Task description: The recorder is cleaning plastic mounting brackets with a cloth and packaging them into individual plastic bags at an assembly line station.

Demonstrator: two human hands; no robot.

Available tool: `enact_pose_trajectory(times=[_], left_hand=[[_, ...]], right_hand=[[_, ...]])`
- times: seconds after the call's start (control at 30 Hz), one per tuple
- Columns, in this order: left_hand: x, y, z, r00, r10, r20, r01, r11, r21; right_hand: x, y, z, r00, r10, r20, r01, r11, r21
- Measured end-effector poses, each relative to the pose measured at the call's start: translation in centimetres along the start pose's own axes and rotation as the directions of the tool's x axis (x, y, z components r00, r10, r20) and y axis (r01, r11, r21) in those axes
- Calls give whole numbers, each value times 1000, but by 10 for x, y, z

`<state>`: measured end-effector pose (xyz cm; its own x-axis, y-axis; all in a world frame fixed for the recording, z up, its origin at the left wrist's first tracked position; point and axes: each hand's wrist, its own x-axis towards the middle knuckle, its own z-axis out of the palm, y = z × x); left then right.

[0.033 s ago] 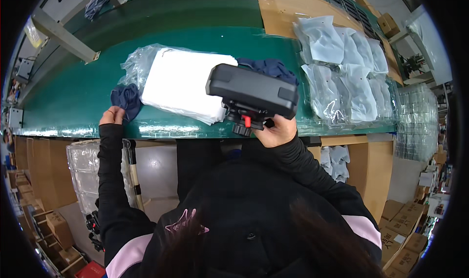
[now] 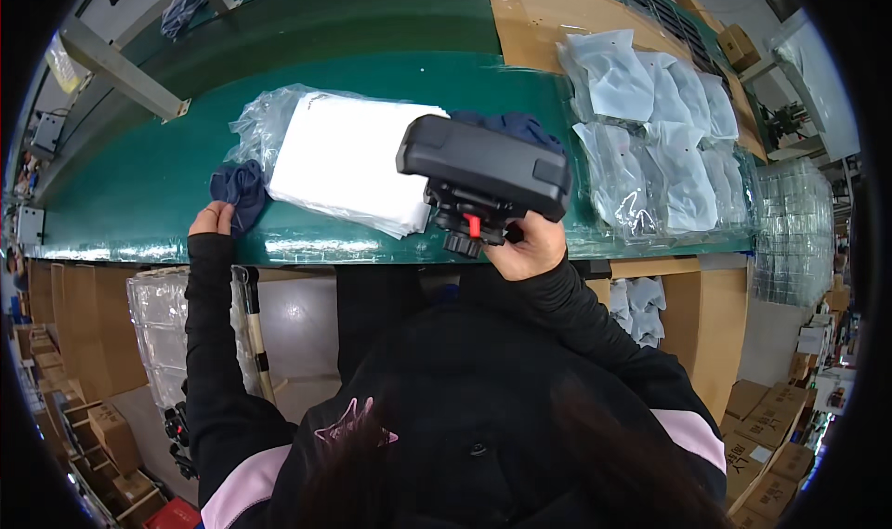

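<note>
My right hand (image 2: 537, 250) is closed around the lower right part of a black device (image 2: 488, 162). The device has a long boxy top, with a red lever and a round ridged knob beneath it. It is held above the near side of the table. At the left, my left hand (image 2: 213, 219) has its fingers together on the lower edge of a crumpled dark blue cloth (image 2: 240, 193). Between my hands lies a stack of white bags or sheets (image 2: 348, 157) in clear plastic. Another dark blue cloth (image 2: 520, 130) is partly hidden behind the device.
On the green table (image 2: 121, 190), a clear tray of several pale wrapped pieces (image 2: 683, 171) stands at the right. Clear plastic trays (image 2: 793, 232) are stacked beyond the right edge. A metal post (image 2: 125, 74) rises at the far left. Cartons (image 2: 771, 436) stand below, lower right.
The black device has shifted very slightly to the right in my right hand. My left hand and the cloth look nearly the same.
</note>
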<state>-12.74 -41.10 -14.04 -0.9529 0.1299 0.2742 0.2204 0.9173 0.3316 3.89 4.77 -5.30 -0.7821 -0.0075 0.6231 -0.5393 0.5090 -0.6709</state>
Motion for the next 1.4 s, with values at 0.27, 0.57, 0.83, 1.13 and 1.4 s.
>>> enact_pose_trajectory(times=[0.27,0.57,0.83,1.13,1.4], left_hand=[[14,209,-32,961,129,246,-7,897,-443],[1,279,56,983,180,45,-172,975,-144],[-6,280,26,968,-174,-180,-9,693,-721],[-14,286,-23,900,206,-383,-365,836,-409],[-43,313,-46,630,643,-435,-772,579,-262]], right_hand=[[0,-8,-14,786,611,97,-570,653,499],[-29,34,-44,711,639,294,-703,631,329],[37,5,9,883,-3,470,246,855,-456],[44,-14,-6,910,1,414,108,965,-240],[42,-24,-16,953,217,210,-215,976,-32]])
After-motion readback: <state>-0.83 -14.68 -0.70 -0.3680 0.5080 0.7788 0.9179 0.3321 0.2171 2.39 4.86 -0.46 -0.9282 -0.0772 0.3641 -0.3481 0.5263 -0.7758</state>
